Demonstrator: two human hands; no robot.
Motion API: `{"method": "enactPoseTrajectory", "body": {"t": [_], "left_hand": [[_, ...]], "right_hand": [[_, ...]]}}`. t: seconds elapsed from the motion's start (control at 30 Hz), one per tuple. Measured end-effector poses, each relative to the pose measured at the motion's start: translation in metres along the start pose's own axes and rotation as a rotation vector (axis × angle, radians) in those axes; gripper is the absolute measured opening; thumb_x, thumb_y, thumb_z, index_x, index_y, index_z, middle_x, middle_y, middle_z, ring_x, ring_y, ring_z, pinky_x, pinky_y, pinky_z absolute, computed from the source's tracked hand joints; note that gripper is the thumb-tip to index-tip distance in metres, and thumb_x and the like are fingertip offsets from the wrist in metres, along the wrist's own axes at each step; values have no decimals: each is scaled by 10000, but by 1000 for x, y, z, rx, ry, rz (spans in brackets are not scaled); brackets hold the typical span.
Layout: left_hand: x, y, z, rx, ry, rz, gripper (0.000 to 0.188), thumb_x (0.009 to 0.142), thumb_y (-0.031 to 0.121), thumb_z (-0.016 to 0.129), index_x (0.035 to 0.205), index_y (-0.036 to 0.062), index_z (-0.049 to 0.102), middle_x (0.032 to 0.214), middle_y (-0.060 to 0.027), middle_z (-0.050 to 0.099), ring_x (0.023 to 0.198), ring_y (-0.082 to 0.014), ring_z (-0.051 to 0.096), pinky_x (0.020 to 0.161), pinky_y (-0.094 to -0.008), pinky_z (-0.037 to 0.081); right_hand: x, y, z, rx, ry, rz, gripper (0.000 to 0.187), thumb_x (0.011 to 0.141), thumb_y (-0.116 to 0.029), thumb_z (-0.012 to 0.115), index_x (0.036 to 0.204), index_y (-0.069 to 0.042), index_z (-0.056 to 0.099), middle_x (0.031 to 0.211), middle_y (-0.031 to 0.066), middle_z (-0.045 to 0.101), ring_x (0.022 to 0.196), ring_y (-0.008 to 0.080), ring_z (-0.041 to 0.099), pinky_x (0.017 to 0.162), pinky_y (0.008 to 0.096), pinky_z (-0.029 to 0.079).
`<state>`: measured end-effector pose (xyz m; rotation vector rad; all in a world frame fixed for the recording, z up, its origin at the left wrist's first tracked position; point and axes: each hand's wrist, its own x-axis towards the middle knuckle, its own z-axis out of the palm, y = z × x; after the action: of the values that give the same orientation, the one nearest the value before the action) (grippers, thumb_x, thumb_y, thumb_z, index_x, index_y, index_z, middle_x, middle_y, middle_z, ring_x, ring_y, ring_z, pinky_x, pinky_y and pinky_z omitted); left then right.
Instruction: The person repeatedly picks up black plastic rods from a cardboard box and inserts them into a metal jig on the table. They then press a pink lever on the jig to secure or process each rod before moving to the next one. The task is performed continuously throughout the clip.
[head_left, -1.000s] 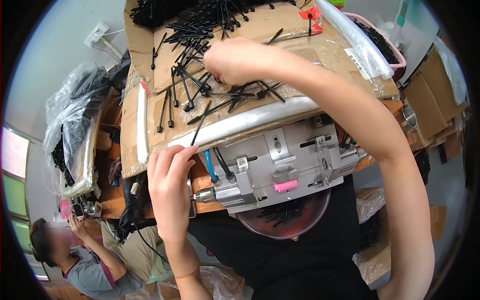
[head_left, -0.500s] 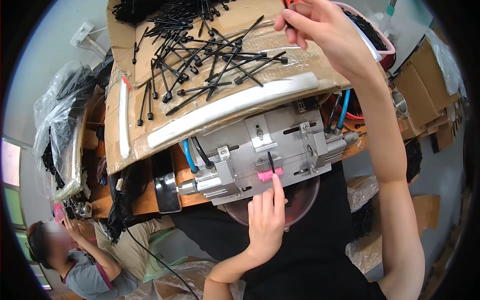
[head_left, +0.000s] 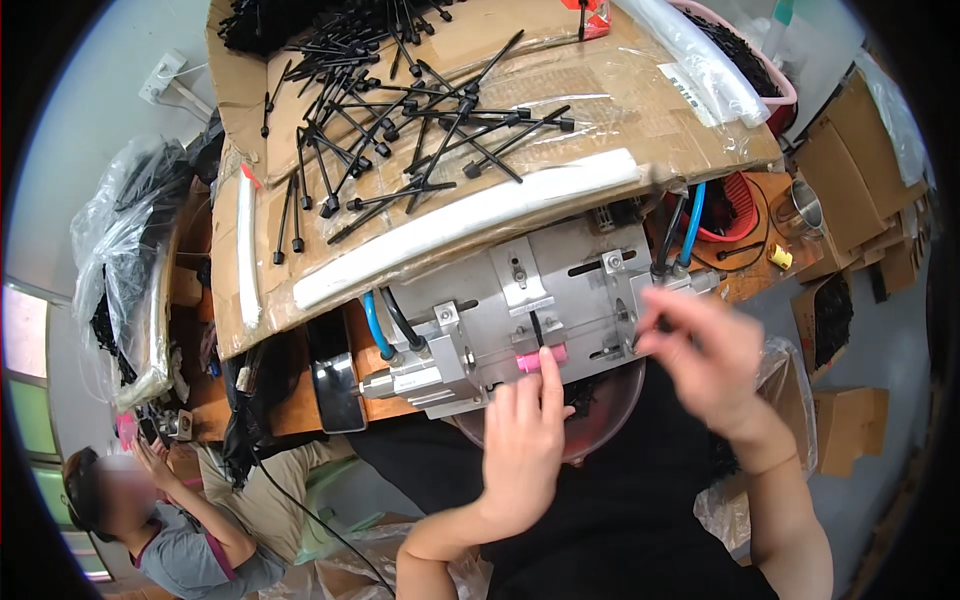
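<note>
Just in front of me lies a grey metal fixture [head_left: 585, 300] with a clamp block at either end. A bright pink piece [head_left: 527, 361] sits at the middle of its near edge, and a thin black rod [head_left: 537, 328] stands out beyond it. My left hand [head_left: 525, 440] touches the pink piece with its outstretched index fingertip; the other fingers are loosely bent. Near the fixture's right clamp, my right hand [head_left: 705, 365] is smeared by motion. Something small and dark shows at its fingers, too blurred to name.
Cardboard [head_left: 610, 135] behind the fixture carries many black rods with thick heads [head_left: 390, 130]. A bowl [head_left: 632, 400] is under the near edge. Red basket [head_left: 745, 205], blue hose [head_left: 692, 225] and metal cup [head_left: 803, 205] stand right. Another person [head_left: 190, 530] sits left.
My right hand has come down from the top of the cardboard to the fixture's right side. My left hand stays at the pink piece, nearly unmoved.
</note>
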<state>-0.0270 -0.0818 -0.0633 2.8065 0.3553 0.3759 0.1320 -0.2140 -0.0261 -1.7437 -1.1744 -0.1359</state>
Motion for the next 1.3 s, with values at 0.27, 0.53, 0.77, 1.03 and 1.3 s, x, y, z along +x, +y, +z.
{"method": "enactPoseTrajectory", "body": {"t": [0.27,0.53,0.77,1.03,1.3], "left_hand": [[149,-126,-101,35,281,114,299,821,-110,551,1062,45,638,1000,-129,644,998,-292,581,877,-372,447],[140,-116,-104,-188,388,112,203,836,-99,572,1000,17,602,899,-141,594,807,-299,598,742,-379,475],[96,-100,-107,-85,262,85,253,833,-129,544,1045,-13,619,933,-162,597,820,-323,613,746,-372,490],[2,-41,-55,8,276,64,638,745,-35,714,1357,-54,535,963,-102,618,838,-207,564,771,-345,459],[-6,7,29,13,137,22,596,817,16,674,1374,-70,482,978,-98,553,857,-237,521,775,-335,462]], "right_hand": [[-70,-3,74,-84,-156,-48,627,785,-40,760,1341,88,502,705,72,589,568,183,577,522,323,460],[-48,-10,64,-180,-302,31,589,813,-123,750,1340,26,535,726,51,587,607,172,623,516,284,481],[144,28,42,-669,64,-490,118,743,-74,612,855,-39,618,971,81,612,882,263,627,633,381,537],[232,20,14,-293,-362,-91,379,961,-127,574,1312,12,551,821,82,641,724,119,601,653,267,506],[192,14,-47,757,-19,239,206,962,-108,601,1058,71,633,846,65,640,722,109,594,641,235,490]]}}
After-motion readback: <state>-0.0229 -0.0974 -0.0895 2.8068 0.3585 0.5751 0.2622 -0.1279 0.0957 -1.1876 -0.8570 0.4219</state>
